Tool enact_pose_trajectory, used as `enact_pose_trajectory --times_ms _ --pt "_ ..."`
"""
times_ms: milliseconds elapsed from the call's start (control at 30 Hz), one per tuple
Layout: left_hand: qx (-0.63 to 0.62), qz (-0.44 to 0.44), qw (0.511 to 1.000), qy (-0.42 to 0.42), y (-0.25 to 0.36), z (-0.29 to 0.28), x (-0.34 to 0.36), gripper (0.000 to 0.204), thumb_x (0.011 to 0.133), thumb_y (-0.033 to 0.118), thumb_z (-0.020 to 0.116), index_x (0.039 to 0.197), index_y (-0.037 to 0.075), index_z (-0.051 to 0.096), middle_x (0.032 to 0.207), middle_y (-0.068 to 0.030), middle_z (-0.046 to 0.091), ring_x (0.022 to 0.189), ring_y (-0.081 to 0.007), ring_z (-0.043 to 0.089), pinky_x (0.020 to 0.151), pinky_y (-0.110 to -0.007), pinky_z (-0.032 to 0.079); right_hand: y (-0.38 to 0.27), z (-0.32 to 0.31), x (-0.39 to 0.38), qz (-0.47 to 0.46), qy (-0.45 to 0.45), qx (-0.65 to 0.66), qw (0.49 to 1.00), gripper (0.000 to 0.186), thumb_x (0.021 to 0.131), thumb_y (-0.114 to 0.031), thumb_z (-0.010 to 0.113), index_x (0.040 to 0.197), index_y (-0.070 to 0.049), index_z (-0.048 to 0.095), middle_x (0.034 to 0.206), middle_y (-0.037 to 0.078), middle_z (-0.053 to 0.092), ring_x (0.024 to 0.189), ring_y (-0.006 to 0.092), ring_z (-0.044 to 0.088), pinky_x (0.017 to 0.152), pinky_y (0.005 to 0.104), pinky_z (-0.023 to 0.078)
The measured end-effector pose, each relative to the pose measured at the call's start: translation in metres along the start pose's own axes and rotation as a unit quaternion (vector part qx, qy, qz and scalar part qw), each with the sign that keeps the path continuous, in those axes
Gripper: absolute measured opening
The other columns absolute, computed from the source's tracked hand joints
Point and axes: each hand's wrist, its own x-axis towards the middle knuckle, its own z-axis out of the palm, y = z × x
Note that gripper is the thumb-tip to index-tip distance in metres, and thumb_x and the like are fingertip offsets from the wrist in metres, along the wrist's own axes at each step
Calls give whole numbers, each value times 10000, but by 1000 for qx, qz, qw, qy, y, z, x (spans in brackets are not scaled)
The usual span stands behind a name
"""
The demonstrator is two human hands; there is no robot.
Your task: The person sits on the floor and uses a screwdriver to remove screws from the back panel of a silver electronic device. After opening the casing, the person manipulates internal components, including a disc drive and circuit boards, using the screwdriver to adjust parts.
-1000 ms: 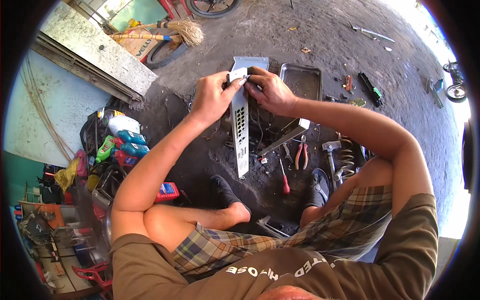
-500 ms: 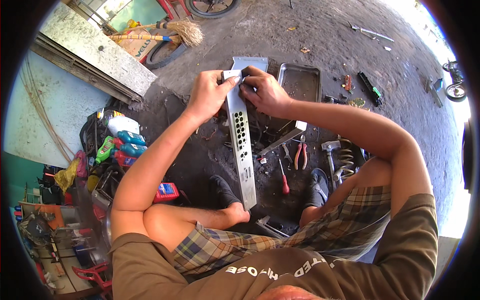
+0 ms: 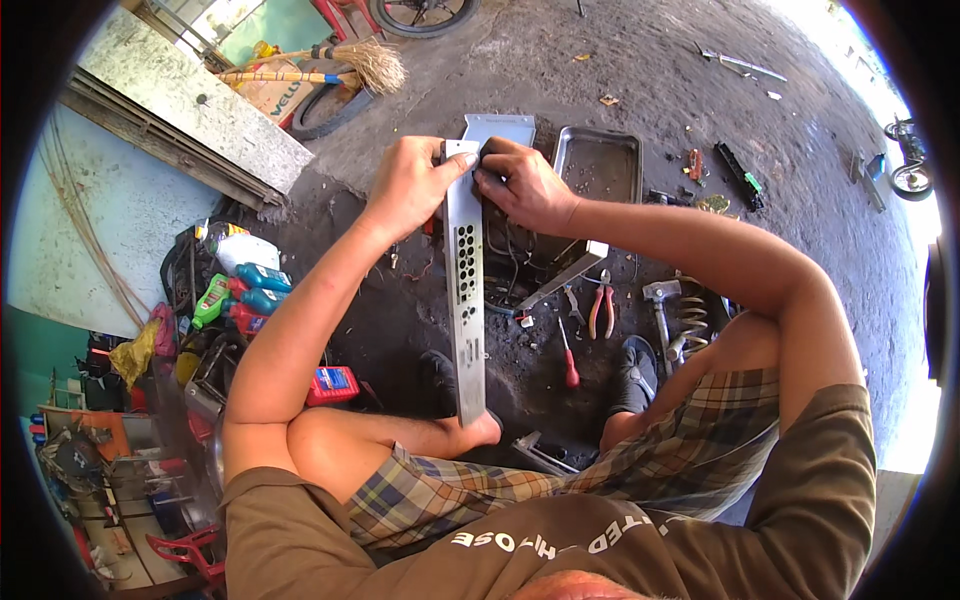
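Observation:
A long silver metal panel (image 3: pixel 469 345) with a cluster of round holes stretches from my hands down toward my left foot. My left hand (image 3: pixel 408 182) is closed on its far end, thumb pressed flat on the top face. At the same end, my right hand (image 3: pixel 527 187) has its fingers curled against the panel's right edge. Its fingertips are partly hidden, so any small thing between them does not show. Beyond my hands lies a flat grey metal sheet (image 3: pixel 505 128). To the right of the panel, an angled metal frame (image 3: pixel 565 275) rests among dark cables.
A metal tray (image 3: pixel 600 185), pliers (image 3: pixel 602 308), a red-handled screwdriver (image 3: pixel 570 365), a hammer (image 3: pixel 662 310) and a coil spring (image 3: pixel 692 322) lie on the right. Several bottles (image 3: pixel 262 275) crowd the left side. A straw broom (image 3: pixel 370 65) lies farther off.
The panel's near end has swung left, from between my feet to over my left foot and ankle. Both hands keep hold of the far end, almost in place.

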Motion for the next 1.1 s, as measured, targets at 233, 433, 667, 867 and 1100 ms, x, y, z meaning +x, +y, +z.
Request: enact_pose_trajectory --times_ms 233,433,667,867,1100 --pt "204 133 962 120 12 26 -21 295 1030 221 757 934 -57 736 641 -152 676 539 -173 669 520 -376 490 11 0 -1 -32 8 -28 999 237 950 -201 717 1019 23 755 1076 205 672 1055 423 676 941 497 570" --pt "-2 8 999 -41 9 -2 -1 274 1012 235 749 975 -35 782 694 -155 723 642 -162 721 600 -415 529 10 -6 -1 -61 -17 0 998 225 954 -184 709 1013 32 733 1059 203 667 1048 427 669 915 498 567" --pt "58 24 997 41 2 11 -12 258 1019 211 753 964 -40 776 697 -116 732 600 -164 698 561 -385 519 0 0 -2 4 3 41 999 245 959 -196 712 971 46 751 950 217 723 1000 414 684 914 500 563" --pt "132 106 979 116 6 25 -26 288 1018 228 752 929 -45 739 710 -219 697 620 -338 717 587 -436 504 7 2 -5 0 -4 42 999 251 970 -198 703 982 48 751 955 215 737 1003 416 681 917 497 560" --pt "-180 -34 980 -71 -16 -6 -14 315 1086 286 718 1087 -25 772 815 -20 768 725 -111 717 654 -325 572 3 -4 -3 -81 -22 28 996 340 985 -300 752 958 36 705 966 210 714 1015 418 663 927 495 554"
